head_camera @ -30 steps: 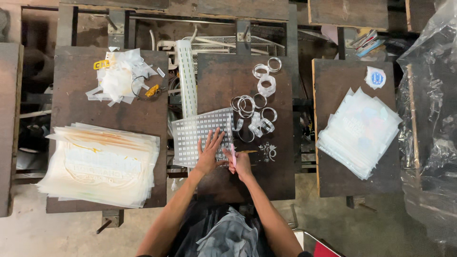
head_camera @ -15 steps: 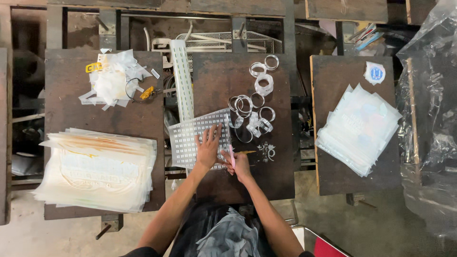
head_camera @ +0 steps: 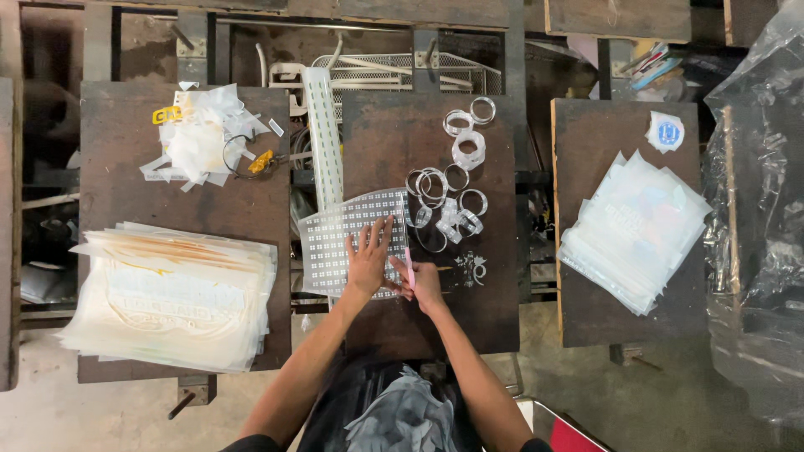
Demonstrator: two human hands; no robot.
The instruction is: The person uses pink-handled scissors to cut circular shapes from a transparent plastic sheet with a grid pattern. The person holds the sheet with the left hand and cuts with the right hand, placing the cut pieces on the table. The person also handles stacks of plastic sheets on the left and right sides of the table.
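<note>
My left hand [head_camera: 368,258] lies flat, fingers spread, on a clear sheet of small white squares [head_camera: 345,241] on the middle wooden board [head_camera: 435,322]. My right hand [head_camera: 421,283] is beside it at the sheet's right edge, closed around a thin pink tool [head_camera: 409,264] that points up toward the sheet. Just right of my hands lie several clear tape rings [head_camera: 444,205] and a small scrap of cut pieces [head_camera: 471,268]. A long narrow white strip [head_camera: 325,151] runs up from the sheet.
A thick stack of printed translucent sheets [head_camera: 172,297] fills the left board, with crumpled white scraps [head_camera: 201,142] behind it. A smaller stack of sheets [head_camera: 632,230] and a round blue-and-white sticker [head_camera: 667,132] lie on the right board. Clear plastic sheeting [head_camera: 758,209] hangs at far right.
The view has shifted slightly. My left hand stays pressed on the sheet and my right hand keeps the pink tool at its edge, with little visible movement.
</note>
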